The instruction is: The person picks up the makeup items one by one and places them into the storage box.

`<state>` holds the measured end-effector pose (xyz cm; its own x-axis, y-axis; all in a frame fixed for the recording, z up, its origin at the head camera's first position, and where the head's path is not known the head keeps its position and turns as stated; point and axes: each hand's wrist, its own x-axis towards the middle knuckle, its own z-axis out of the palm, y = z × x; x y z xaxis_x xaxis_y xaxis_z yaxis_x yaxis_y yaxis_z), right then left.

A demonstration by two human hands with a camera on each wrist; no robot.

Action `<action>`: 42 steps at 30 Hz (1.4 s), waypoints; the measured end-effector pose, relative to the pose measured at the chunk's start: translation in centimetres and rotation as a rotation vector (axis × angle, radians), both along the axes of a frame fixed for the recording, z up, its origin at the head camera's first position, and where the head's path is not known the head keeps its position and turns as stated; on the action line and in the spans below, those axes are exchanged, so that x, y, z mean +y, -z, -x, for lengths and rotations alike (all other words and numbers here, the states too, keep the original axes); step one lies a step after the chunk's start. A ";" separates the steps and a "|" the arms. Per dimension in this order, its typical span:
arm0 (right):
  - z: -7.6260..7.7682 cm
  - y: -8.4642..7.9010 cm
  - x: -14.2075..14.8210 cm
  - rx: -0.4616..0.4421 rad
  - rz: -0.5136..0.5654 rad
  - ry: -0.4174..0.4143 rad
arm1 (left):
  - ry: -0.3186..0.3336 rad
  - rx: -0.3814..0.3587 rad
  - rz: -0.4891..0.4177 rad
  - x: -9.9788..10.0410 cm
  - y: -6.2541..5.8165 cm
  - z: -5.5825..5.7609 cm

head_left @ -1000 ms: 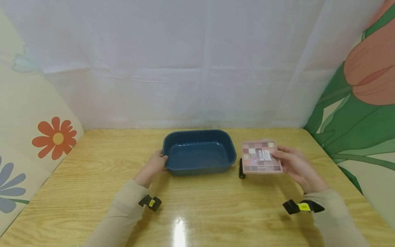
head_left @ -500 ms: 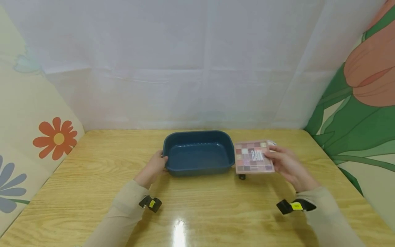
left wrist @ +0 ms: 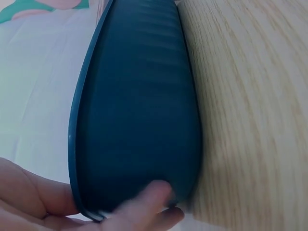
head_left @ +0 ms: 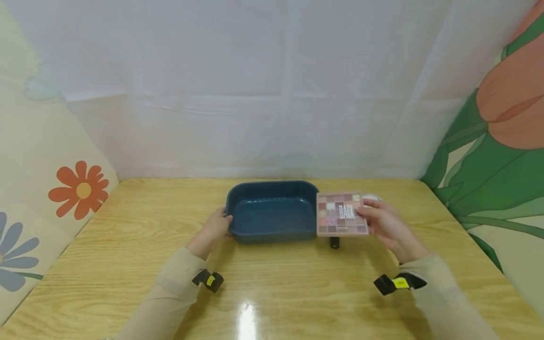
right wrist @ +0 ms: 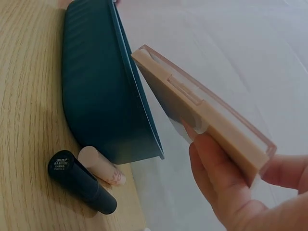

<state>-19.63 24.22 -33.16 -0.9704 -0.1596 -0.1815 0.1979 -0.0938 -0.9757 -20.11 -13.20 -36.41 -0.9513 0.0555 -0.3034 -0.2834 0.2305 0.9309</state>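
In the head view, a dark blue plastic basin (head_left: pixel 272 217) stands on the table. My left hand (head_left: pixel 211 232) grips its left end; in the left wrist view the thumb and fingers (left wrist: pixel 139 209) pinch the rim. A pink eyeshadow palette (head_left: pixel 342 215) with a grid of shades and the word "BACK" is pinched at its right edge by my right hand (head_left: pixel 390 231). The palette overlaps the basin's right end in the head view. In the right wrist view, its edge is raised above the rim level, lid closed, and my fingers hold it from below.
A black cosmetic tube (right wrist: pixel 79 183) and a pale pink tube (right wrist: pixel 102 166) lie on the wooden table (head_left: pixel 272 283) beside the basin's right end. Something white and rounded (head_left: pixel 372 197) is partly hidden behind my right hand. A white cloth (head_left: pixel 272 94) hangs at the table's back edge.
My right hand has moved left with the eyeshadow palette, from beside the basin to its right rim, now covering most of the black tube. The left hand keeps its grip on the basin.
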 end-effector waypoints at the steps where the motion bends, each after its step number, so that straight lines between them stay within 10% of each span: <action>1: 0.0 0.1 -0.1 0.004 0.002 0.000 | 0.000 -0.002 0.006 0.0 -0.1 -0.1; 12: 0.6 -0.1 -2.6 0.043 0.002 -0.050 | -0.018 0.100 0.057 -0.8 1.7 1.9; 19: 0.7 -0.6 -3.6 0.019 0.025 -0.039 | -0.074 0.075 0.077 0.0 -0.5 1.2; 42: 1.5 -1.0 -6.6 0.014 0.035 -0.040 | -0.041 0.025 -0.006 -0.4 -0.8 1.1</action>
